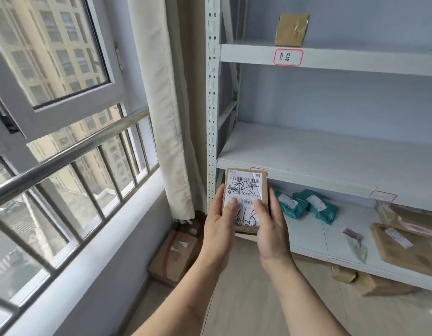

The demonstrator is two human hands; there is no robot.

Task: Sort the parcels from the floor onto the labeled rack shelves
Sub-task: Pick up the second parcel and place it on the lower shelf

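While both hands, left hand (221, 223) and right hand (270, 229), clamp the small brown parcel (246, 187) upright before the rack (212, 93), its label seems under reading; next it needs matching to a shelf tag (288, 57).

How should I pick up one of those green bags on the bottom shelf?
Reach in from the open front and pinch the nearer green bag across its soft, puffy middle from above. It lies flat, beside the other green bag, so coming down avoids nudging that one.
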